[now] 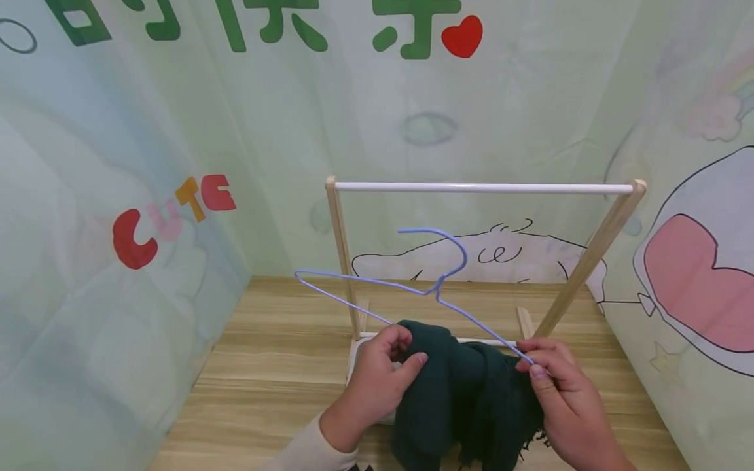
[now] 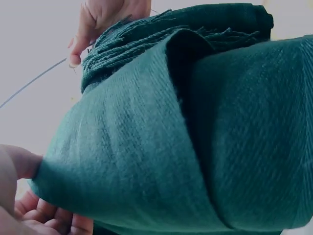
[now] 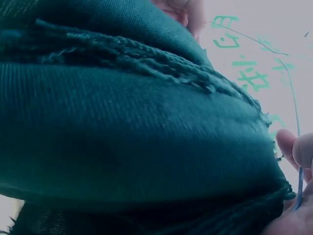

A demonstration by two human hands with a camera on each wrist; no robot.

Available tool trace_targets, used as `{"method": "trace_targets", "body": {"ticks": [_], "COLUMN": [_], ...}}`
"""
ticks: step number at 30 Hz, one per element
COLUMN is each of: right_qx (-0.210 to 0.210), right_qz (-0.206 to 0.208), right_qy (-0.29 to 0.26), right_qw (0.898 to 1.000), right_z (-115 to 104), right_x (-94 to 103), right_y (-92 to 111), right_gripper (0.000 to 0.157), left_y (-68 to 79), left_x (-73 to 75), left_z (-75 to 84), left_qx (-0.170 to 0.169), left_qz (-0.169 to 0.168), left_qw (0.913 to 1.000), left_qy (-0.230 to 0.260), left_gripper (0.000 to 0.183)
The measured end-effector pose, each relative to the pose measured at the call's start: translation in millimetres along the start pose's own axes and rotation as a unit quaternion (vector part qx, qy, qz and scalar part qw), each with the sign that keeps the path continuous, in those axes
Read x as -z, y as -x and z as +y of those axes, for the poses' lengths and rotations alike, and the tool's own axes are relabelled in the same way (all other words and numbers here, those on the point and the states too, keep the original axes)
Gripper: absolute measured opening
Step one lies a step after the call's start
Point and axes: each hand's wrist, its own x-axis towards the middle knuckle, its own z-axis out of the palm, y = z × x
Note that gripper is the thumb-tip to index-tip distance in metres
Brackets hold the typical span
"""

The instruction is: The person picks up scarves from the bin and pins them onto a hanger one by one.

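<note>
the right hand [image 1: 568, 389] pinches a corner of the blue hanger [image 1: 438, 284], likely to steady it, while the left hand's [image 1: 379, 369] fingers pinch the green scarf [image 1: 436, 386] draped over it, toward the near edge of the desk [image 1: 271, 366].

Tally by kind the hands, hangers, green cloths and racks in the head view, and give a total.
Hands: 2 (left hand, right hand)
Blue hanger: 1
Dark green cloth: 1
Rack: 1
Total: 5

Wood-grain tabletop [image 1: 271, 353]; pale green backdrop [image 1: 530, 118] bearing CUTE letters [image 1: 175, 220], small red heart [image 1: 463, 37].
</note>
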Motion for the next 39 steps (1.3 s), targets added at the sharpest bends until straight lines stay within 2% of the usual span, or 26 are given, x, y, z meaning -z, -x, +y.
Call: {"method": "trace_targets", "body": {"ticks": [5,7,10,15,19,24,29,32,35,37,39], "right_qx": [-0.038,-0.065,-0.083,-0.068,-0.056,-0.046,-0.036,-0.027,-0.033,-0.045,-0.050], "right_qz": [-0.002,0.003,0.021,0.051,0.048,-0.007,-0.067,-0.077,-0.067,-0.054,-0.037], "right_qy": [0.006,0.019,0.028,0.011,-0.002,-0.036,-0.081,-0.071,-0.044,-0.023,-0.009], "right_qw": [0.999,0.998,0.996,0.996,0.997,0.998,0.994,0.994,0.996,0.997,0.998], "right_z": [-0.1,0.4,1.4,2.1,4.0,5.6,3.6,2.2,3.1,4.6,7.4], "right_x": [-2.6,-3.2,-3.4,-4.0,-4.0,-0.1,1.1,-2.0,-5.0,-5.8,-5.8], "right_y": [0.6,0.8,1.1,3.3,3.2,2.4,1.6,2.0,3.2,3.7,4.5], "right_gripper": [0.027,0.028,0.027,0.024,0.025,0.028,0.027,0.028,0.030,0.030,0.031], "left_y": [0.4,0.4,-0.1,-2.2,-2.5,0.0,2.6,3.6,4.3,4.6,4.5], "left_x": [-1.0,0.0,3.5,10.5,12.8,11.8,8.0,5.5,3.5,3.3,3.9], "left_z": [-0.7,-0.4,1.1,2.8,3.3,4.3,5.3,5.2,3.9,3.3,3.9], "left_qx": [-0.001,-0.003,-0.009,-0.021,-0.026,-0.027,-0.030,-0.040,-0.049,-0.046,-0.041], "left_qz": [-0.002,0.007,0.024,0.041,0.044,0.033,0.006,-0.012,-0.019,-0.016,0.002], "left_qw": [1.0000,1.0000,0.9996,0.9986,0.9984,0.9985,0.9991,0.9989,0.9985,0.9985,0.9989], "left_qy": [-0.001,0.001,0.013,0.026,0.023,0.033,0.027,0.018,0.014,0.023,0.024], "left_gripper": [0.013,0.011,0.008,0.007,0.007,0.006,0.005,0.004,0.004,0.004,0.006]}}
